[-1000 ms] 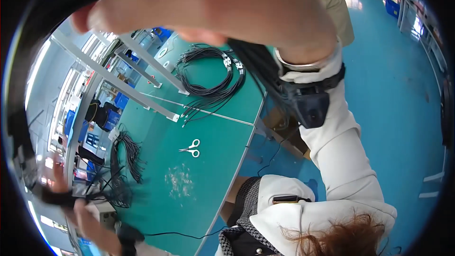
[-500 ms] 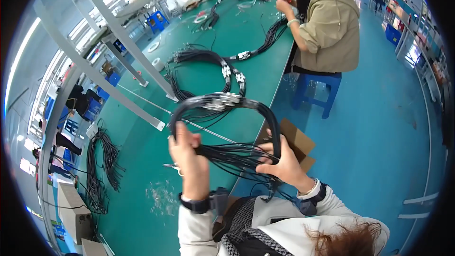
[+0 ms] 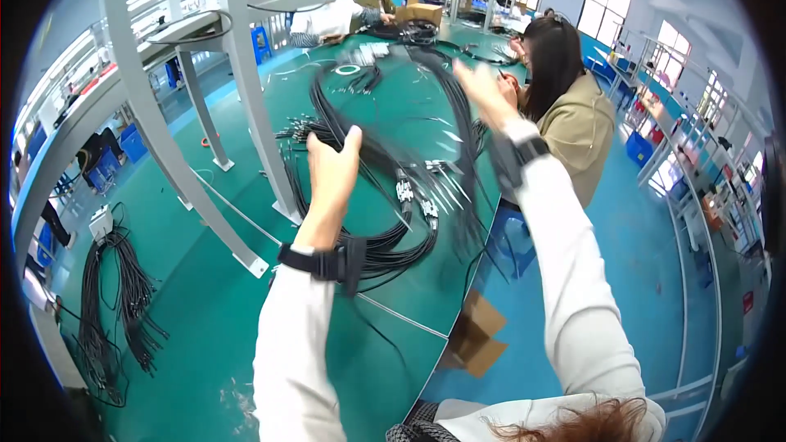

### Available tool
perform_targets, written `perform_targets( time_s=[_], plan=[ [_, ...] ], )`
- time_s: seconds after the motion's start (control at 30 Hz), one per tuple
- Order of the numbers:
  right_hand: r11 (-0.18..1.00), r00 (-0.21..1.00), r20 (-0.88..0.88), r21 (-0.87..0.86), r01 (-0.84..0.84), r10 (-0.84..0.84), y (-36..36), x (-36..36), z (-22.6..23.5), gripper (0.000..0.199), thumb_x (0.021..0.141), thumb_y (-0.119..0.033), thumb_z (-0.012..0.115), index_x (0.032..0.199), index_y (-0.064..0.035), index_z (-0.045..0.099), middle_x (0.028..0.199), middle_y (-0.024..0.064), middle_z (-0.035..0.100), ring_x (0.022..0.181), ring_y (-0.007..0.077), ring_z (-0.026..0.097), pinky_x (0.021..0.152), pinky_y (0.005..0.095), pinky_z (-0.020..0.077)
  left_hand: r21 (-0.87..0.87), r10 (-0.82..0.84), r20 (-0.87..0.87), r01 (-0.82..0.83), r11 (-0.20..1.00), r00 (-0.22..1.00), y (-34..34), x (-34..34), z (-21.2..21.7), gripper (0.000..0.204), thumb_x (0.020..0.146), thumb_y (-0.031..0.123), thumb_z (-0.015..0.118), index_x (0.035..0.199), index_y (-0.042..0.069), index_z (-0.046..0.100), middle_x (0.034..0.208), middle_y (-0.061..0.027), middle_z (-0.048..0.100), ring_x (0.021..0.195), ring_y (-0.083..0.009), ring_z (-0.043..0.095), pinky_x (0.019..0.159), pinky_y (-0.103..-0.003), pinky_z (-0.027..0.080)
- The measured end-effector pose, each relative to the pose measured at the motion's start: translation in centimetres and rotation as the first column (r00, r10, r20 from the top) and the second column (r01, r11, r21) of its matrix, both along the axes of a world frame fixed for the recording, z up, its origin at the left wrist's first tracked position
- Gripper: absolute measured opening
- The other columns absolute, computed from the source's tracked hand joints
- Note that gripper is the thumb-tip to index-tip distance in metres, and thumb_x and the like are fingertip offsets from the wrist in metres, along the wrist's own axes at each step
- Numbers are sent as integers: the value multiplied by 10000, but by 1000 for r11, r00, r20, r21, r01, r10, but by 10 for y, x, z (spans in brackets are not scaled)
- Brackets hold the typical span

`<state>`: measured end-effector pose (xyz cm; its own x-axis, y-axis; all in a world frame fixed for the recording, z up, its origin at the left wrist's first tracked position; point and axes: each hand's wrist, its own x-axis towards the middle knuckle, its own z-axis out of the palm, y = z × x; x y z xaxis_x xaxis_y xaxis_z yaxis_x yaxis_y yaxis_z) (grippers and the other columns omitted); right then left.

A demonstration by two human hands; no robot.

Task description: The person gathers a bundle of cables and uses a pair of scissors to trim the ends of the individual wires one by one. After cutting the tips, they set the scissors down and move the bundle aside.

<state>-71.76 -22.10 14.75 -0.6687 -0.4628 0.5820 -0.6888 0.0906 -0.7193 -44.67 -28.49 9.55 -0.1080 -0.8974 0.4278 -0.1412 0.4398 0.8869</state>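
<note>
A looped bundle of black cables [image 3: 324,98], smeared by motion, spans the space in front of both hands above the green table. White connectors show at its far side, and its loose ends blur toward the right. My left hand [image 3: 332,176] is beside the bundle's left part, thumb and fingers apart, open. Stretched out at the loop's right side is my right hand [image 3: 489,101]; its fingers are blurred but look extended and apart from the cables. Under the loop lie other black cable bundles [image 3: 397,252] with white-wrapped connectors [image 3: 404,190].
Grey metal posts [image 3: 250,98] stand on the green table [image 3: 196,278] at the left. Another cable bundle [image 3: 123,278] lies at far left. A seated person [image 3: 585,123] works close by on the right. An open cardboard box [image 3: 476,336] is below the table edge.
Both hands have moved from near my body out over the table, carrying the cable loop away from me. The hands have opened beside the loop. The view has tilted up.
</note>
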Motion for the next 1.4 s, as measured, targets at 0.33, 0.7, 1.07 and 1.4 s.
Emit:
perform_targets(
  time_s=[0.33, 0.7, 1.07, 1.4],
  plan=[
    [826, 828, -133, 256, -502, 545, -9, 139, -120, 186, 845, -196, 616, 869, -16, 652, 772, 135, 644, 682, 253, 624, 635, 327, 490, 481, -697, 317, 524, 703, 643, 139, 203, -24, 238, 845, 33, 618, 1069, -41, 590, 1018, -133, 669, 990, -204, 633, 873, -307, 482],
    [636, 730, 133, 403, -658, 671, 106, 200, -149, 181, 855, -152, 608, 829, 25, 635, 707, 134, 618, 611, 227, 589, 577, 335, 466, 660, -540, 241, 271, 700, 807, 233, 276, -42, 173, 884, 55, 607, 1030, -37, 610, 963, -109, 697, 913, -136, 644, 775, -243, 495],
    [530, 618, 101, 420, -737, 780, 141, 261, -160, 178, 831, -165, 595, 797, 6, 634, 735, 161, 634, 707, 344, 616, 659, 416, 488, 660, -452, 155, 248, 709, 879, 307, 334, -56, 173, 897, 29, 579, 1057, -36, 596, 961, -102, 685, 911, -127, 624, 757, -222, 467],
    [906, 937, -162, 351, -238, 309, 79, 214, -175, 193, 813, -222, 629, 771, -34, 639, 765, 185, 648, 774, 361, 639, 709, 437, 511, 733, -260, 76, 123, 669, 963, 354, 377, -40, 250, 922, 124, 590, 1099, -52, 585, 1064, -134, 643, 936, -174, 615, 817, -251, 463]
  ],
)
